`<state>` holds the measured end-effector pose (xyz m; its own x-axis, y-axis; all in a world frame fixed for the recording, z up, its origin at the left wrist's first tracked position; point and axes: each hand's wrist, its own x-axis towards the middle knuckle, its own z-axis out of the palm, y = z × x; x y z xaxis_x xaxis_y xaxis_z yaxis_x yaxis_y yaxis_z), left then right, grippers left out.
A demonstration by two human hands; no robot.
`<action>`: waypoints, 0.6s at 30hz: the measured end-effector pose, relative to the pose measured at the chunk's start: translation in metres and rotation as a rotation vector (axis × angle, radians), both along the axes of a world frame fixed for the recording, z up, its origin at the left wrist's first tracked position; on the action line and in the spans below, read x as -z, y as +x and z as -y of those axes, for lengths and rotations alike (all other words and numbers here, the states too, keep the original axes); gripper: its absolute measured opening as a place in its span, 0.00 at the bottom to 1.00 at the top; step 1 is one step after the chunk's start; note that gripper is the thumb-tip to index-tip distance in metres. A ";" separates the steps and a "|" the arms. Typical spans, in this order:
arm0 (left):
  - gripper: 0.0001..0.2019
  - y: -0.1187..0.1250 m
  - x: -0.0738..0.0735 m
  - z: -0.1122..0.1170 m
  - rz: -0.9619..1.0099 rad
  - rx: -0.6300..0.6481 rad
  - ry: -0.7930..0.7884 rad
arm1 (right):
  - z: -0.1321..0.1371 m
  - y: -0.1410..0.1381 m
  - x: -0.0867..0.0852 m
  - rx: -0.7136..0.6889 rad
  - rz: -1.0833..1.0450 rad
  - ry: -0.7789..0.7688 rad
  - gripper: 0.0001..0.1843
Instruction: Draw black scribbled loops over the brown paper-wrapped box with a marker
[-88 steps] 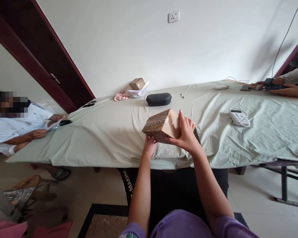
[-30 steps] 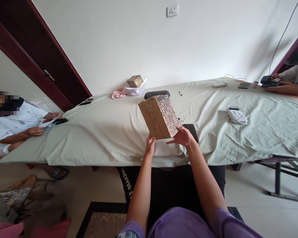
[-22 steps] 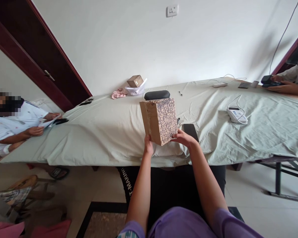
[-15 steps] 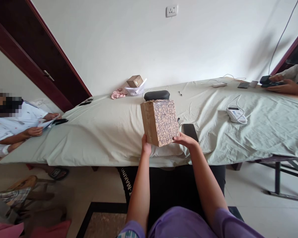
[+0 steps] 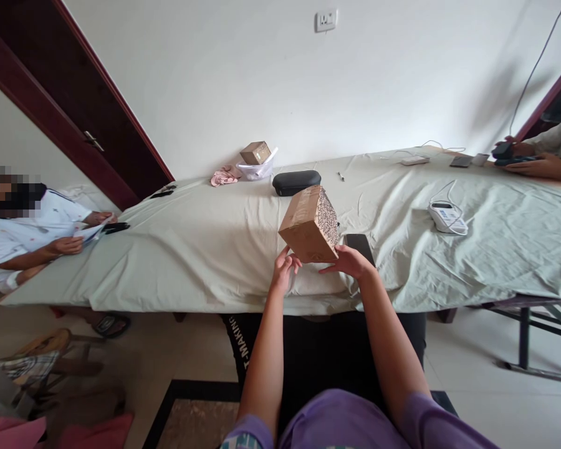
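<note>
I hold a brown cardboard box (image 5: 309, 224) with a dark scroll pattern on one side, tilted in the air above the near edge of the cloth-covered table (image 5: 206, 249). My right hand (image 5: 348, 260) grips its lower right corner from beneath. My left hand (image 5: 284, 268) sits at its lower left, fingers curled loosely and only lightly touching the box. A dark phone (image 5: 359, 244) lies flat on the cloth just behind my right hand.
A black case (image 5: 296, 183) lies behind the box. Further back sit a small carton (image 5: 255, 153) on a white bag and a pink cloth (image 5: 223, 178). A white device with a cord (image 5: 447, 217) lies to the right. Other people sit at both table ends.
The box went from resting low on the table to being lifted and turned upright, and has now tipped over to the right. My left hand has loosened its hold.
</note>
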<state>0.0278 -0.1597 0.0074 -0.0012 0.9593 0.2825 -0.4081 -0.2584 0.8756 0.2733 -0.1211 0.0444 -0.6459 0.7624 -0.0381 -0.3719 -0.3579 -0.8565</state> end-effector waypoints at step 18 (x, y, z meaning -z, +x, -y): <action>0.32 0.001 0.005 -0.001 -0.047 -0.192 0.041 | 0.005 -0.008 0.000 0.128 -0.133 0.021 0.22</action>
<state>0.0286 -0.1588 0.0027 -0.1692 0.9304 0.3251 -0.3066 -0.3632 0.8798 0.2648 -0.1264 0.0441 -0.5418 0.8385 0.0575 -0.5234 -0.2830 -0.8037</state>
